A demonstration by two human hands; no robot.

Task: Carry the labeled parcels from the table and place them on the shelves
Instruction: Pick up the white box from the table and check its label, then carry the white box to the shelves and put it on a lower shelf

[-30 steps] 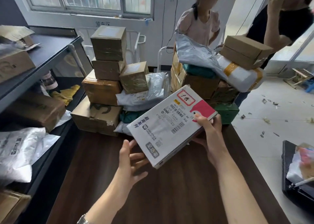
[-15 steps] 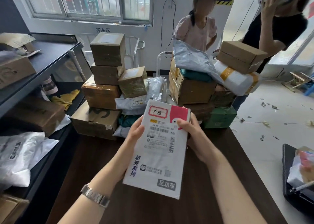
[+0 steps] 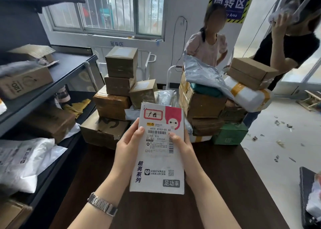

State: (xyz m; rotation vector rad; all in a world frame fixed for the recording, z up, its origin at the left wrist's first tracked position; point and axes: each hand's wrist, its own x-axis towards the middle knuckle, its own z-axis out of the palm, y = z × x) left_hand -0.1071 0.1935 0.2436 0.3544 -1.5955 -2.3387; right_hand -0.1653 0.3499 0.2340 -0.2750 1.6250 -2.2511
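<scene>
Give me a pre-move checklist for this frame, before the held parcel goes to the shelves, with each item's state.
1. Grip: left hand and right hand both hold the white parcel by its side edges: ok.
2. Label faces the camera, code G103 readable: ok.
3. Parcel lifted off the table: ok.
4. Free space on the shelves: bare surface shows on the upper level beside a cardboard box: ok.
5. Which shelf matches the label: cannot tell.
6. Stability of the box stack on the table next to the route: cannot tell.
</scene>
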